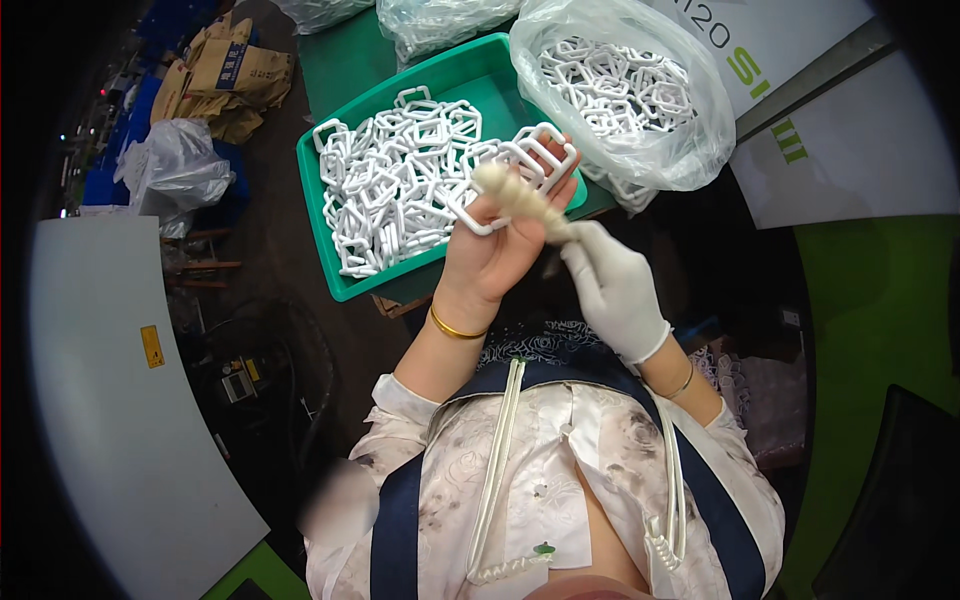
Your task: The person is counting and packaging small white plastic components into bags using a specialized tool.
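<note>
My bare left hand (493, 255) is raised over the near right edge of a green tray (338, 285), palm up. It holds several white plastic rectangular rings (545, 157) between thumb and fingers. My right hand (615, 290), in a white glove, is close on its right. That hand grips one end of a cream-coloured, elongated thing (530, 205), smeared by motion, whose kind I cannot make out. Its far end lies across the held rings and part of my left palm. A heap of similar white rings (400, 190) fills much of the tray.
A clear plastic bag (705, 150) full of white rings stands right of the tray. More plastic bags (430, 25) lie behind it. Brown paper sacks (235, 80) are at the far left. White machine panels (100, 400) flank me on the left and, at the far right, another panel (850, 140).
</note>
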Demonstrator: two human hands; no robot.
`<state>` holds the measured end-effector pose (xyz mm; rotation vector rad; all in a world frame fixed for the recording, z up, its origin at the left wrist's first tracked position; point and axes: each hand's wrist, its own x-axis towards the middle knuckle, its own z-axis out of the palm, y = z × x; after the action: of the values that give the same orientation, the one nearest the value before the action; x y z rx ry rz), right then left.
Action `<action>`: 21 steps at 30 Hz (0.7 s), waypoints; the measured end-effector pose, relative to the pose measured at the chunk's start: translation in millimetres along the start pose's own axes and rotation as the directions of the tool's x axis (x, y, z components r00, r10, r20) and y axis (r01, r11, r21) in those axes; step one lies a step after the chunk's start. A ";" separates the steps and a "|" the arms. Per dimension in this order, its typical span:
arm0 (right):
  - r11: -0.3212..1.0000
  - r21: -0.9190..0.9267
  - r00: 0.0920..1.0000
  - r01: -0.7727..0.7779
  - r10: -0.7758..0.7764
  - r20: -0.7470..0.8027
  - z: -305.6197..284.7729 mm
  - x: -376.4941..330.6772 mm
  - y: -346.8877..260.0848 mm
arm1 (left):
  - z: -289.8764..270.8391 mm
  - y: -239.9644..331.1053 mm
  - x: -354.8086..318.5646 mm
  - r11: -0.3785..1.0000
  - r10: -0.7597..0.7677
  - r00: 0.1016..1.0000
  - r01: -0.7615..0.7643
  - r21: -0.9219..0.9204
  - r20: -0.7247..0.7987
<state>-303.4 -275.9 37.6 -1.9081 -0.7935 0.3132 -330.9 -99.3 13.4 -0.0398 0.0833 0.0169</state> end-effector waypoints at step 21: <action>0.993 -0.040 0.974 -0.112 0.102 -0.202 -20.8 2.5 23.2 | -7.3 -5.1 1.7 0.922 0.081 0.997 -0.082 0.379 0.020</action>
<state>-281.4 -295.5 27.1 -1.9978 -0.5713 0.1644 -329.7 -104.6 6.2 0.3530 0.0830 0.0840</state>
